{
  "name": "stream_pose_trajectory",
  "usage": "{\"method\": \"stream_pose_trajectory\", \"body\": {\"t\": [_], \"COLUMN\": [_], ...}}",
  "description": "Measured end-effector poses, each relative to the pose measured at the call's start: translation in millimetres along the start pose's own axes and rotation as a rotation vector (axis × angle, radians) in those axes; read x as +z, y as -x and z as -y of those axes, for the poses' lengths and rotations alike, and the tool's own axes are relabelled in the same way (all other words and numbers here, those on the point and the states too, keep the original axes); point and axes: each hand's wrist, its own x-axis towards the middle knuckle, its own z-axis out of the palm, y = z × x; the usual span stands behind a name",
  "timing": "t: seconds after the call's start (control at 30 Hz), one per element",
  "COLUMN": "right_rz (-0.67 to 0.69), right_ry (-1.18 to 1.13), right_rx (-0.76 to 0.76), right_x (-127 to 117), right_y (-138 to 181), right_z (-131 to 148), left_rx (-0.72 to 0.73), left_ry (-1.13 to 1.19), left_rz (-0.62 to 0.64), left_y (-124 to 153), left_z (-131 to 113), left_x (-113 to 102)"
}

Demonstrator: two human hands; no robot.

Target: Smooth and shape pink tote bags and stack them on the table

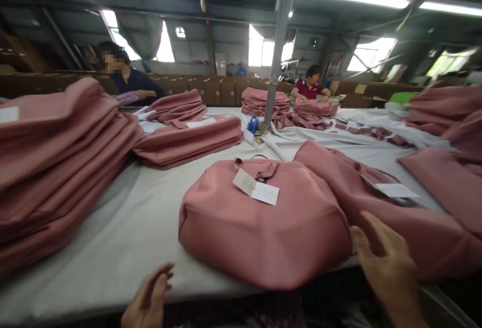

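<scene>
A pink handbag (263, 237) lies on the white-covered table in front of me, with paper tags (266, 193) hanging by its handle. My left hand (148, 295) hovers at the table's front edge, left of the bag and apart from it. Its fingers are curved and parted, with nothing in them. By the bag's right end is my right hand (387, 262), thumb and fingers spread, holding nothing; whether it touches the bag I cannot tell. A second pink bag (376, 217) with a white tag (397, 191) leans against the first on the right.
Tall stacked pink bags (56, 167) fill the left side, with a lower stack (188, 142) behind. A metal post (276, 51) rises mid-table beside a blue object (253, 124). More pink pieces (448, 112) lie right. Two co-workers, one in dark clothing (135, 84), stand across the table.
</scene>
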Motion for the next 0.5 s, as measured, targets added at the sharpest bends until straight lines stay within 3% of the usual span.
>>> {"method": "stream_pose_trajectory", "body": {"t": [0.07, 0.1, 0.17, 0.27, 0.4, 0.5], "right_rz": [0.192, 0.289, 0.397, 0.370, 0.337, 0.206], "right_ry": [0.021, -0.034, -0.166, -0.213, -0.054, 0.088], "right_rx": [0.373, 0.461, 0.498, 0.522, 0.581, 0.574], "right_x": [12, 22, 47, 75, 90, 94], "right_y": [-3, 0, 12, 26, 26, 21], "right_z": [-40, -54, -70, -76, -74, -59], "left_rx": [-0.128, -0.132, -0.083, 0.037, 0.023, 0.024], "left_ry": [0.155, 0.222, 0.263, 0.184, 0.059, 0.013], "left_rz": [-0.041, -0.038, 0.035, 0.194, 0.102, 0.065], "left_y": [-29, -43, -68, -93, -106, -108], "left_z": [3, 2, -6, -27, -47, -46], "left_x": [-5, -3, 10, 36, 58, 62]}}
